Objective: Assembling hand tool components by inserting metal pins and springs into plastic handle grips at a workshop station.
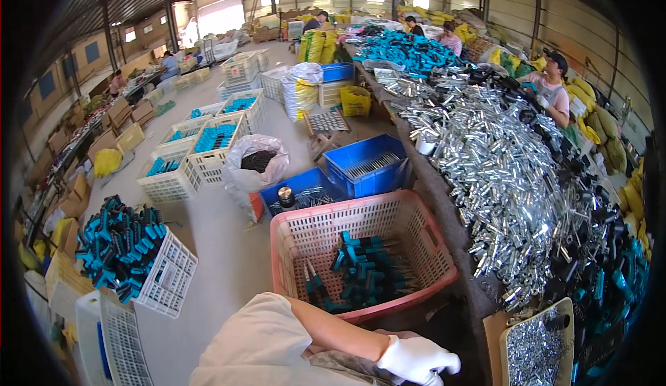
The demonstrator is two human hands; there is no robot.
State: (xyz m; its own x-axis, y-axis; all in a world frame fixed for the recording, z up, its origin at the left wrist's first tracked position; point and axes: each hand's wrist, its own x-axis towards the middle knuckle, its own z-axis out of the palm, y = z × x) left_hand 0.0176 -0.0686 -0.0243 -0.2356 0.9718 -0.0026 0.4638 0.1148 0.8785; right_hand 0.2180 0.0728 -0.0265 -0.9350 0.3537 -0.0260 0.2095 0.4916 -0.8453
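My left forearm reaches across the lower edge toward the right, out of a white sleeve (253,337). On my left hand (415,358) is a white glove; its fingers are curled together near the lower edge, and what they hold, if anything, is hidden. My right hand does not show. Just beyond the forearm stands a pink-rimmed plastic basket (295,239). Inside it lie several teal-and-black handled tools (364,268) with thin metal shafts, like screwdrivers. To the right of my hand, a shallow tray (534,351) holds many small metal parts.
A long table on the right bears a big heap of shiny metal pieces (499,157) and a teal pile (402,49). Blue bins (368,185), a sack (267,157) and white crates (170,275) with teal handles stand on the floor. A co-worker (551,87) stands across the table.
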